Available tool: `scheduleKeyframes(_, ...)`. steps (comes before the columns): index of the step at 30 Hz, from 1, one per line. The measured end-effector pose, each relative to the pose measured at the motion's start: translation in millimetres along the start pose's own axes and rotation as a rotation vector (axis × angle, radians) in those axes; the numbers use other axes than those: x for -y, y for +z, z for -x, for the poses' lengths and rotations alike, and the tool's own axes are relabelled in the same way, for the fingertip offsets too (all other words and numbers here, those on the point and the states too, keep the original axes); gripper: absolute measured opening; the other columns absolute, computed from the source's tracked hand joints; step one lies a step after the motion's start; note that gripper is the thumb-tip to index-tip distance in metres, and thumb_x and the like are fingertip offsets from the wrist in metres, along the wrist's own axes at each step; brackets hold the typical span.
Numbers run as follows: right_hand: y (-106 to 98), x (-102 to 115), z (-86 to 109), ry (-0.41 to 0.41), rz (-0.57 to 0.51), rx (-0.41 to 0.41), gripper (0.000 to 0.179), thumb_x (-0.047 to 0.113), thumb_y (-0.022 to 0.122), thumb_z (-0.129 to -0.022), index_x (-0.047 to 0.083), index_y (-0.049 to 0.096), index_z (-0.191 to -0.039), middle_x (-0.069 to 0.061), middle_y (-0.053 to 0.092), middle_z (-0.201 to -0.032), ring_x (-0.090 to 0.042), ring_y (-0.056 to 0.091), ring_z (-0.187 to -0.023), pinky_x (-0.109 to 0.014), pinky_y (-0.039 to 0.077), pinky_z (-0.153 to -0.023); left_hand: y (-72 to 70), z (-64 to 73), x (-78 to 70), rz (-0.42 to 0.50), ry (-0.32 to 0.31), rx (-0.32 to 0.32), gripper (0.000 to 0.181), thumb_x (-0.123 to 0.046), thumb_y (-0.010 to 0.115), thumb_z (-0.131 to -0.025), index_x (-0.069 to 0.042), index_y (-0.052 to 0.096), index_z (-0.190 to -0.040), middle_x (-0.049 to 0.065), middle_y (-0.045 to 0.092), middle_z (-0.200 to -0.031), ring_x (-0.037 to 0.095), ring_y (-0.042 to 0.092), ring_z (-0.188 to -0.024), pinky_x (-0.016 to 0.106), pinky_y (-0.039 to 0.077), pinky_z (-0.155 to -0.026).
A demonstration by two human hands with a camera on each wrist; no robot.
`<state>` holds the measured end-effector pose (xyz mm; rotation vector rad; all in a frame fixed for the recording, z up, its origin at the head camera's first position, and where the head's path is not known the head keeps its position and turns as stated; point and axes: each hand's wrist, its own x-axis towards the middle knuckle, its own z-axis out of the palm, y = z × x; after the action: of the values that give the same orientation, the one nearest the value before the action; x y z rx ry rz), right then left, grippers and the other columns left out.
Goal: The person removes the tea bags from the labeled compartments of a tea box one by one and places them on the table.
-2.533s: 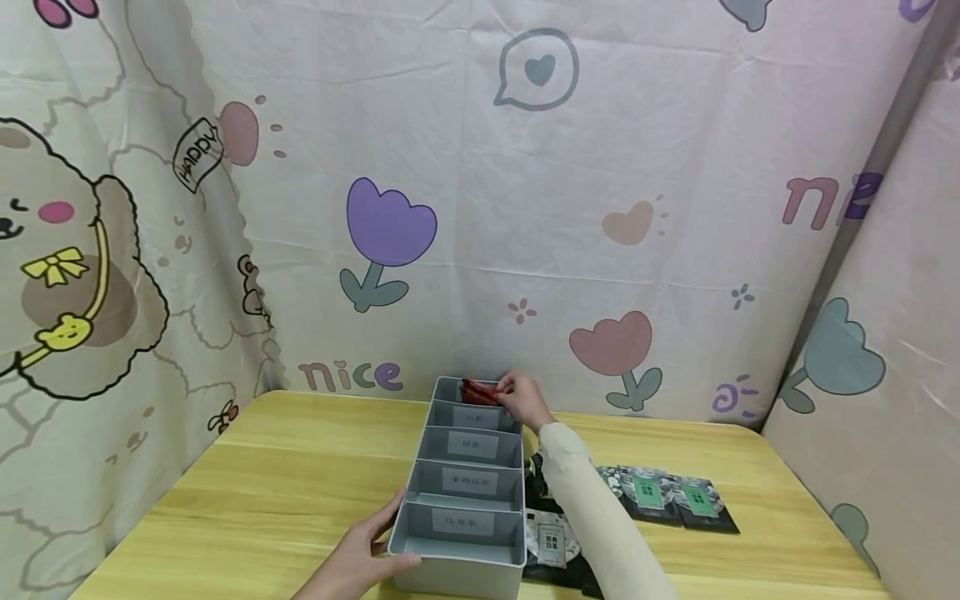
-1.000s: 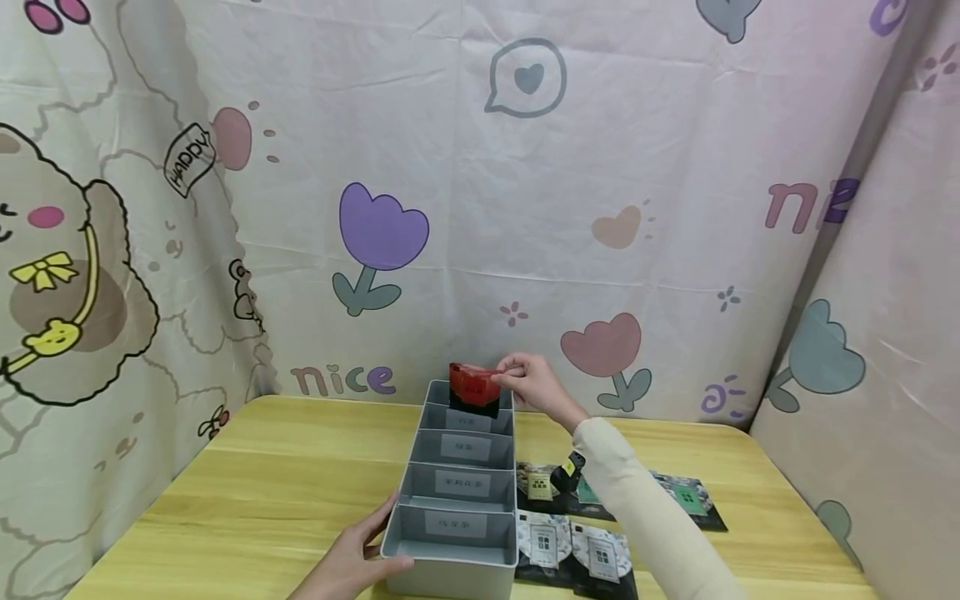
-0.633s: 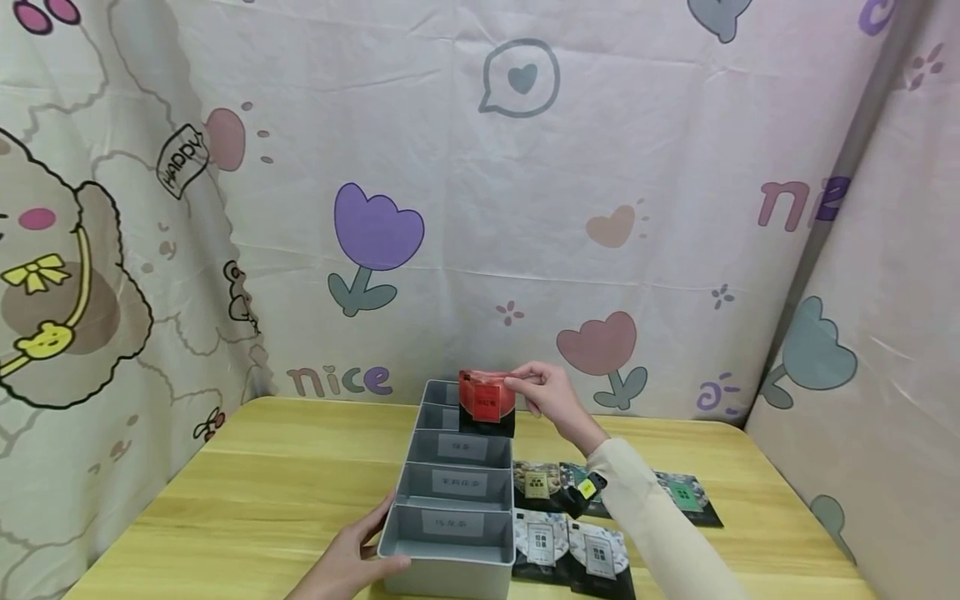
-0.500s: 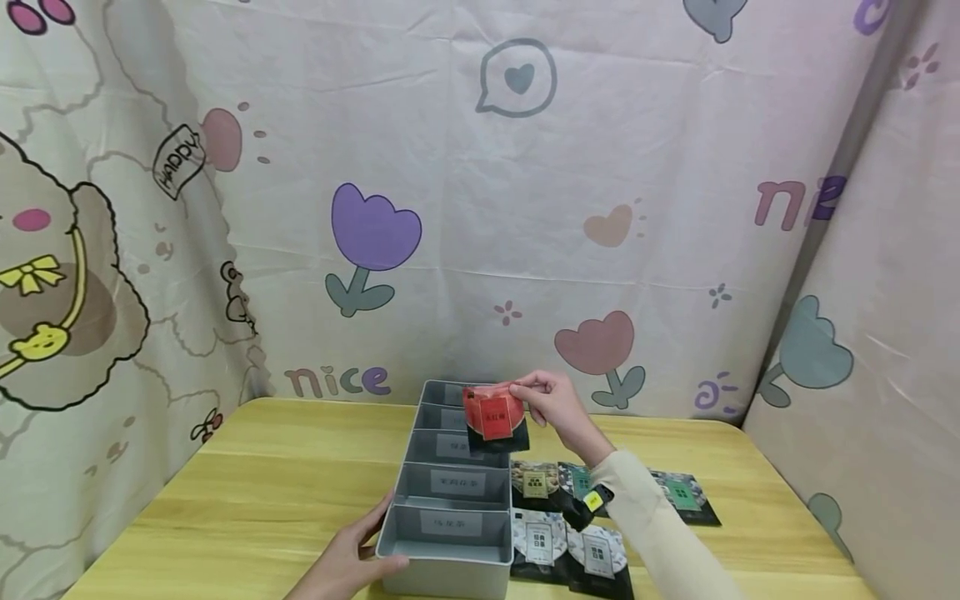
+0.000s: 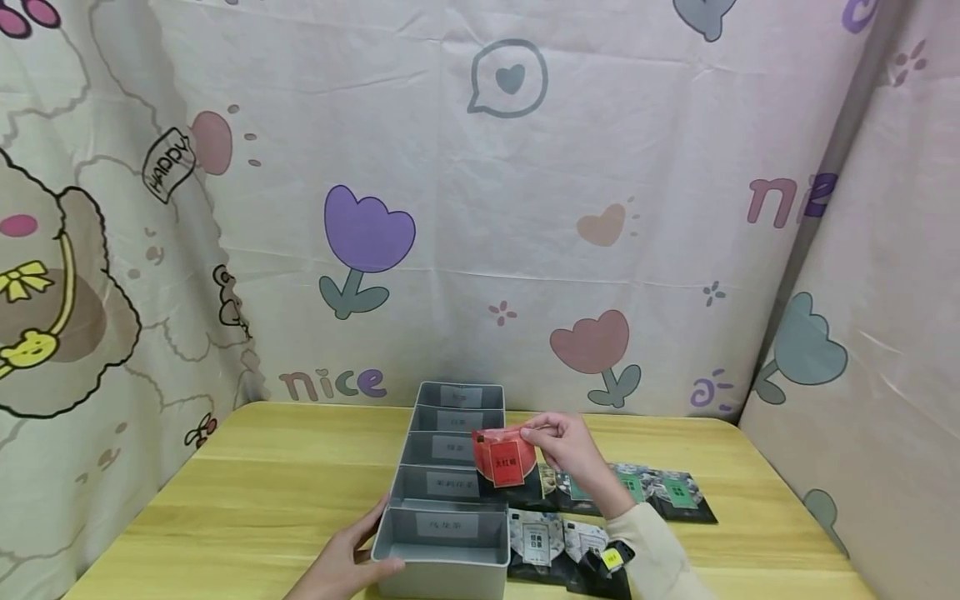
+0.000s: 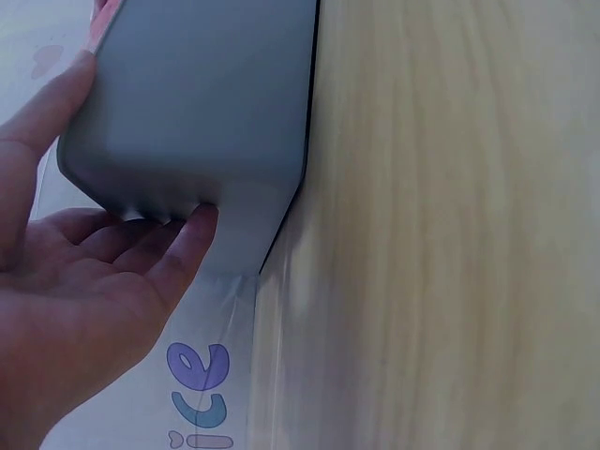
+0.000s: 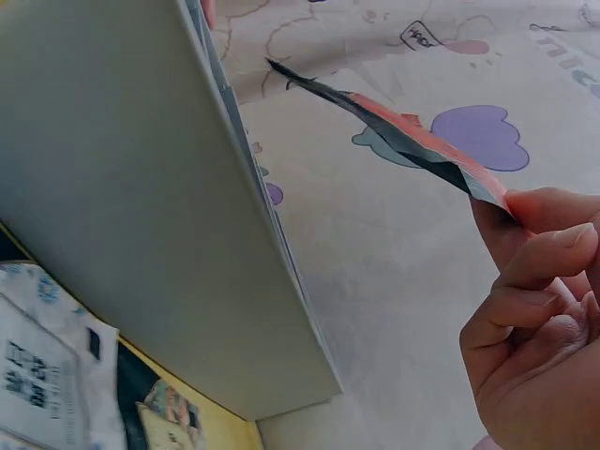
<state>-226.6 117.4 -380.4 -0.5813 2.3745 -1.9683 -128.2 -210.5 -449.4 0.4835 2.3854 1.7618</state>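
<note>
Thumb and fingertips of my right hand (image 5: 576, 457) pinch the top corner of a red and black tea packet (image 5: 507, 464). In the head view the packet overlaps the right side of a grey divided storage box (image 5: 442, 579). The right wrist view shows the packet (image 7: 403, 141) nearly edge-on, above the box's rim. At the box's near left corner, my left hand (image 5: 347, 552) grips it, thumb at the front and fingers along the side. Each of the box's several compartments has a paper label with Chinese characters.
Right of the box lie two black and white packets (image 5: 536, 542), partly behind the right wrist's camera (image 5: 611, 557). Behind them is a row of packets with green labels (image 5: 680, 494) and a yellowish one. A printed curtain (image 5: 450, 333) hangs along the wooden table's (image 5: 300, 467) far edge.
My right hand has lifted the red packet out of the farthest compartment and brought it nearer and slightly right. My left hand keeps its grip on the box. The head view has shifted slightly.
</note>
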Motion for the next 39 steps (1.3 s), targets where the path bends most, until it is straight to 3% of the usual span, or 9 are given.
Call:
scheduleKeyframes(6, 0, -13, 11.9, 0.034, 0.010, 0.002, 0.024, 0.014, 0.065, -0.093, -0.006, 0.065, -0.106, 0.001, 0.058, -0.059, -0.010, 0.036, -0.041, -0.022, 0.033, -0.041, -0.9, -0.5, 1.4, 0.009, 0.000, 0.000, 0.085, -0.014, 0.072, -0.088, 0.012, 0.016, -0.147, 0.042, 0.023, -0.144, 0.042, 0.043, -0.124, 0.026, 0.051, -0.086)
scheduleKeyframes(11, -1, -22, 19.0, 0.066, 0.035, -0.013, 0.022, 0.014, 0.066, -0.092, -0.005, 0.066, -0.104, 0.000, 0.060, -0.059, -0.007, 0.034, -0.040, -0.021, 0.032, -0.040, -1.7, -1.5, 2.7, -0.010, 0.014, 0.008, 0.084, -0.013, 0.071, -0.088, 0.012, 0.017, -0.148, 0.041, 0.022, -0.145, 0.027, 0.043, -0.126, 0.025, 0.049, -0.087)
scheduleKeyframes(16, -5, -30, 24.0, 0.065, 0.060, -0.012, 0.022, 0.015, 0.068, -0.091, -0.003, 0.065, -0.101, -0.002, 0.059, -0.058, -0.007, 0.033, -0.039, -0.020, 0.031, -0.039, -1.8, -1.5, 4.6, -0.023, 0.002, -0.003, 0.084, -0.013, 0.071, -0.088, 0.011, 0.018, -0.148, 0.040, 0.022, -0.146, 0.031, 0.040, -0.127, 0.026, 0.050, -0.087)
scheduleKeyframes(19, -9, -33, 27.1, 0.077, 0.053, -0.016, 0.023, 0.017, 0.069, -0.090, -0.002, 0.065, -0.101, -0.003, 0.059, -0.059, -0.009, 0.033, -0.038, -0.021, 0.029, -0.039, -1.9, -1.7, 5.2, -0.013, 0.007, -0.003, 0.084, -0.013, 0.071, -0.088, 0.011, 0.017, -0.148, 0.039, 0.022, -0.146, 0.011, 0.043, -0.124, 0.025, 0.049, -0.086)
scheduleKeyframes(23, -16, -35, 31.7, 0.094, 0.043, -0.027, 0.025, 0.020, 0.071, -0.089, 0.000, 0.063, -0.101, -0.003, 0.061, -0.060, -0.008, 0.033, -0.037, -0.020, 0.029, -0.038, -1.7, -2.3, 5.0, 0.003, 0.020, 0.005, 0.085, -0.012, 0.071, -0.088, 0.011, 0.016, -0.148, 0.039, 0.019, -0.147, -0.017, 0.037, -0.111, 0.026, 0.049, -0.087)
scheduleKeyframes(25, -18, -34, 34.1, 0.105, 0.034, -0.035, 0.025, 0.020, 0.071, -0.089, 0.000, 0.063, -0.101, -0.002, 0.061, -0.058, -0.007, 0.034, -0.037, -0.020, 0.030, -0.039, -1.5, -2.2, 4.3, -0.005, 0.018, 0.004, 0.085, -0.012, 0.071, -0.088, 0.011, 0.016, -0.148, 0.039, 0.019, -0.147, -0.006, 0.040, -0.119, 0.026, 0.050, -0.088)
scheduleKeyframes(30, -27, -30, 42.7, 0.148, 0.008, -0.071, 0.027, 0.022, 0.073, -0.088, 0.001, 0.062, -0.101, 0.001, 0.054, -0.053, -0.008, 0.034, -0.037, -0.021, 0.029, -0.039, -0.7, -1.7, 1.9, -0.031, -0.005, -0.009, 0.085, -0.013, 0.072, -0.087, 0.012, 0.017, -0.147, 0.039, 0.020, -0.147, 0.042, 0.034, -0.129, 0.028, 0.050, -0.087)
scheduleKeyframes(34, -36, -30, 51.2, 0.164, 0.007, -0.095, 0.028, 0.022, 0.073, -0.087, 0.000, 0.062, -0.102, -0.001, 0.053, -0.054, -0.009, 0.034, -0.038, -0.022, 0.029, -0.039, -0.5, -1.6, 1.0, -0.045, -0.015, -0.016, 0.086, -0.013, 0.073, -0.087, 0.011, 0.017, -0.148, 0.039, 0.021, -0.147, 0.047, 0.033, -0.129, 0.030, 0.051, -0.088)
scheduleKeyframes(39, -52, -36, 61.9, 0.177, 0.028, -0.137, 0.029, 0.020, 0.073, -0.087, -0.002, 0.063, -0.103, -0.004, 0.058, -0.058, -0.008, 0.036, -0.038, -0.021, 0.030, -0.039, -0.1, -1.6, 1.7, -0.054, -0.005, -0.014, 0.085, -0.013, 0.072, -0.087, 0.011, 0.018, -0.148, 0.039, 0.022, -0.147, 0.043, 0.036, -0.128, 0.030, 0.051, -0.088)
